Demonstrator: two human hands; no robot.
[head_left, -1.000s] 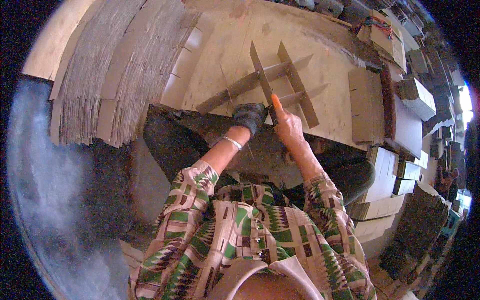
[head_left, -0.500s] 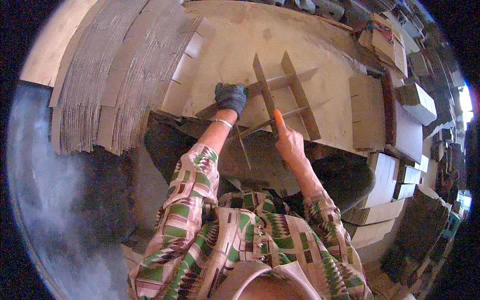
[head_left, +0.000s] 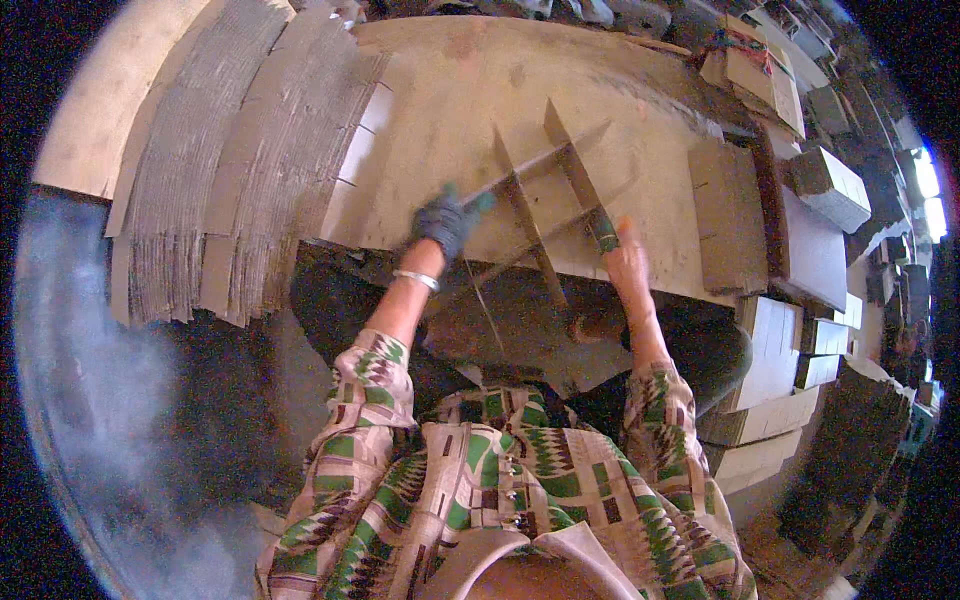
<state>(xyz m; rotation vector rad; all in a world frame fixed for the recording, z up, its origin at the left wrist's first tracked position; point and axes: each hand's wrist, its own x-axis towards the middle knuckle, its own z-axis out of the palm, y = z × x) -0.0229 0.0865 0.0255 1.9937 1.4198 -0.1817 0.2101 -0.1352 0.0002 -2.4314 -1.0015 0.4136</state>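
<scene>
A lattice of slotted cardboard divider strips stands on edge in front of me, two strips crossing two others, its near part reaching past the board's edge. My left hand, in a dark grey glove, is closed on the left end of the far cross strip. A thin strip hangs down just below that hand. Bare and slightly blurred, my right hand pinches the near end of the right-hand divider strip. Its fingertips partly hide that end.
Long stacks of slotted cardboard strips lie on the left of the wooden board. At the right edge stands another cardboard stack. Beyond it are cartons and piled cardboard pieces.
My right hand has moved right, from the middle strip to the near end of the right strip. My left hand has shifted slightly left and nearer, and the lattice has shifted left.
</scene>
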